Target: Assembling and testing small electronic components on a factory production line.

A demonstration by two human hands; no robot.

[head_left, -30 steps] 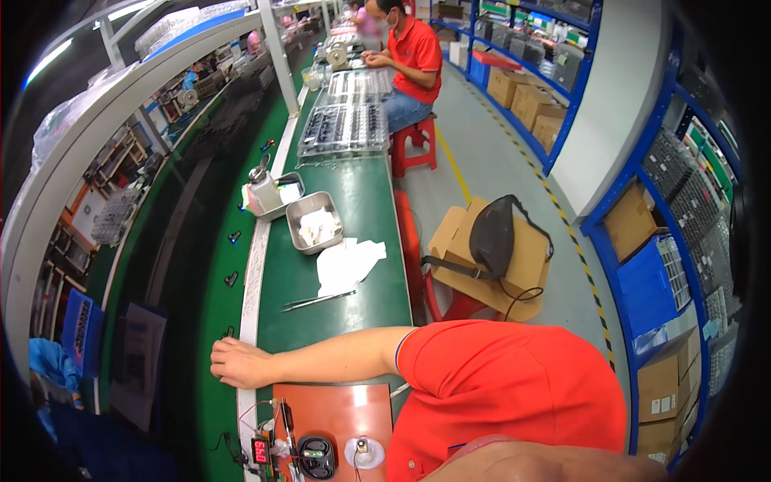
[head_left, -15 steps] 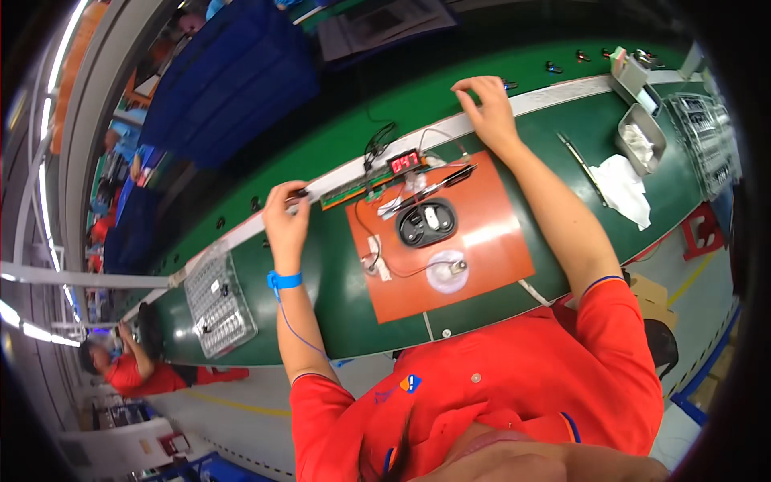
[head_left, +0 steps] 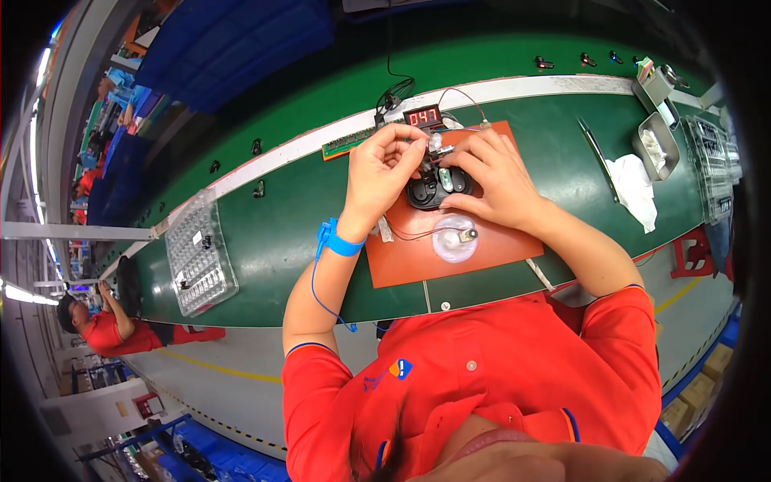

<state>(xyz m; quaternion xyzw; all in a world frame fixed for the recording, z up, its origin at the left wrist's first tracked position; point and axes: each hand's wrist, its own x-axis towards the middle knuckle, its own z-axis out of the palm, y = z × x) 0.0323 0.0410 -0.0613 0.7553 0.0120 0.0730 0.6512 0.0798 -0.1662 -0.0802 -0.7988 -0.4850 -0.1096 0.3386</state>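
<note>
A black oval earbud case (head_left: 428,198) lies open on the orange-brown mat (head_left: 401,265), with a white piece (head_left: 446,180) and dark pieces in its hollows. My left hand (head_left: 384,170), with a blue wrist strap (head_left: 344,239), is at the case's far left corner. Its thumb and forefinger are pinched together; what they hold is hidden. My right hand (head_left: 499,183) curls round the case's right side, thumb at the near edge and fingers at the far edge. Just beyond the fingers is a small display (head_left: 422,117) with lit red digits.
A wired round pad (head_left: 455,238) sits on the mat's near part. To the left is a clear blister tray (head_left: 197,257). On the right are tweezers (head_left: 598,157), a white cloth (head_left: 633,193), a grey bin (head_left: 658,149) and stacked clear trays (head_left: 711,161). Dark earbuds (head_left: 544,62) line the green belt beyond.
Both hands have come in from the bench's far edge to the case; the left moved right, the right moved left and nearer. The head view has shifted slightly.
</note>
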